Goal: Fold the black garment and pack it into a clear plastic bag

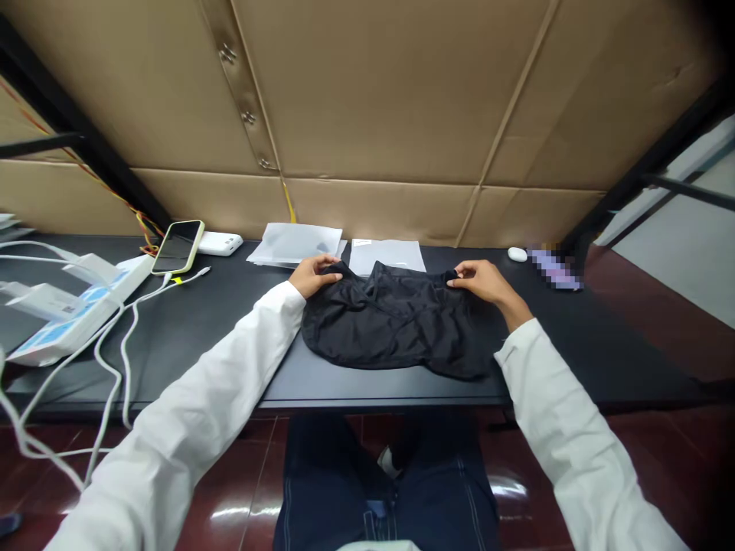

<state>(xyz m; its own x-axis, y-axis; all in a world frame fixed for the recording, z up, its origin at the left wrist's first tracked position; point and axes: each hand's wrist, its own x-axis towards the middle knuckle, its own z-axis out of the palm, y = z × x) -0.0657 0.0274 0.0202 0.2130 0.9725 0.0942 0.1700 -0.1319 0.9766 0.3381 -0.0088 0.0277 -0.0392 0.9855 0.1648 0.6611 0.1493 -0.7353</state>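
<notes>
Black cloth [396,325] pinched at both ends of its top edge

So the cloth is spread wide and kinda wrinkly over the middle of the desk [579,337], lower edge near the desk's front. Can't really tell if the top edge is lifted or just lying there.

Left hand [310,277] has its fingers closed in a pinch on the upper left corner. Right hand [485,282] is doing pretty much the same at the upper right, thumb and fingers together on the fabric.

Just behind the cloth there's a whitish stack of thin sheets or packets [295,243], plus a flat pale sheet [390,254] to the right of it. Over on the left: a phone with a yellowish-green case [179,246], tilted up at an angle, a white power bank [219,243] beside it, and a white power strip [129,277] with chargers and a bunch of white cables [109,363]. Far right has a small white rounded thing [517,254] and something purple [554,269], too pixelated to make out. Brown panel [373,92] right behind it all.
</notes>
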